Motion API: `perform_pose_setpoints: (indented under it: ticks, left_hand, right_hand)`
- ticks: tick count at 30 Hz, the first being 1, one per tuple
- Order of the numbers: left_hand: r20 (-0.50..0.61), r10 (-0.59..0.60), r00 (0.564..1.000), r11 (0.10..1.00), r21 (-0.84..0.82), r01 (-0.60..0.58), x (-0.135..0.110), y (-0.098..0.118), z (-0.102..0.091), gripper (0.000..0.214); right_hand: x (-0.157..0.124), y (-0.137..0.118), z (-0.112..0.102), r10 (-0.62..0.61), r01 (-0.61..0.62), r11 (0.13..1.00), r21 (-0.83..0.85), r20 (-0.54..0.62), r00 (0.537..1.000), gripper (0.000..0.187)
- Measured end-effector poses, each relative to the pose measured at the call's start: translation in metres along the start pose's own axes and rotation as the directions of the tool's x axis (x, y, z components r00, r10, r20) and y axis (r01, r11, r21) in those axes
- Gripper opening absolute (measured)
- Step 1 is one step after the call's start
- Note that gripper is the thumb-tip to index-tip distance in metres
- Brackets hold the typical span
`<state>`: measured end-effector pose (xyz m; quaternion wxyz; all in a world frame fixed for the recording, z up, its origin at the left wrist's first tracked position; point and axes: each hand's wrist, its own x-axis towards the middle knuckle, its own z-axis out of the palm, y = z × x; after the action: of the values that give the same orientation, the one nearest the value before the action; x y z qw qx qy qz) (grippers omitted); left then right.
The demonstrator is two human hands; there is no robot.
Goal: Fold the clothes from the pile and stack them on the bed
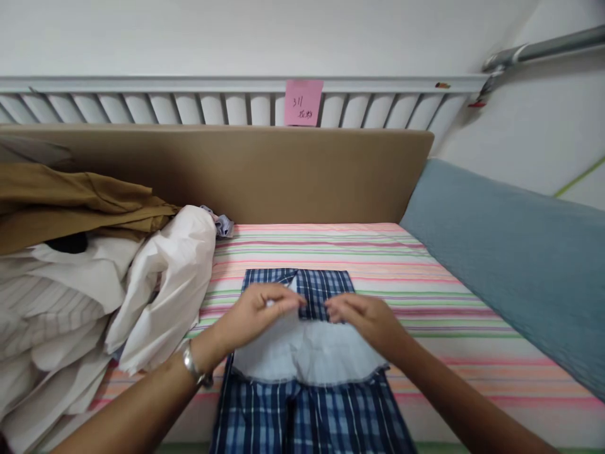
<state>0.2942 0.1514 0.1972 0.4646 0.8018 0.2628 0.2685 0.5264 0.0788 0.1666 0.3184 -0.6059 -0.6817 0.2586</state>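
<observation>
Blue plaid trousers lie flat on the bed, two legs towards me. Across their upper part a pale blue-white inner piece is turned out, and more plaid cloth shows beyond it. My left hand is over the left side of this opening, thumb and forefinger pressed together. Facing it from the right, my right hand is also closed in a pinch. A small gap separates the fingertips. Whatever either hand pinches, if anything, is too small to make out. A silver bracelet circles my left wrist.
White clothes and a brown garment are heaped on the left. The striped sheet spreads around the trousers. A tan board stands at the back before a white radiator; a blue-grey padded panel borders the right.
</observation>
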Motion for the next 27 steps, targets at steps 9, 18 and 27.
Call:
perform_pose_setpoints:
  ticks: [9,18,27]
  left_hand:
    - [0.069,-0.112,0.991,0.956,0.279,0.089,0.032,-0.045,0.012,0.025]
    - [-0.13,-0.3,0.945,0.607,0.738,0.294,0.08,-0.069,-0.028,0.043]
    - [0.084,-0.621,0.779,0.492,0.816,0.305,0.108,-0.114,-0.068,0.039]
  right_hand:
    - [0.117,0.093,-0.004,0.069,-0.086,0.914,-0.396,-0.057,0.996,0.033]
    - [0.152,0.081,-0.016,0.291,-0.14,0.858,-0.494,0.242,0.926,0.028]
    - [0.153,0.073,-0.024,0.44,-0.083,0.723,-0.686,0.363,0.821,0.018]
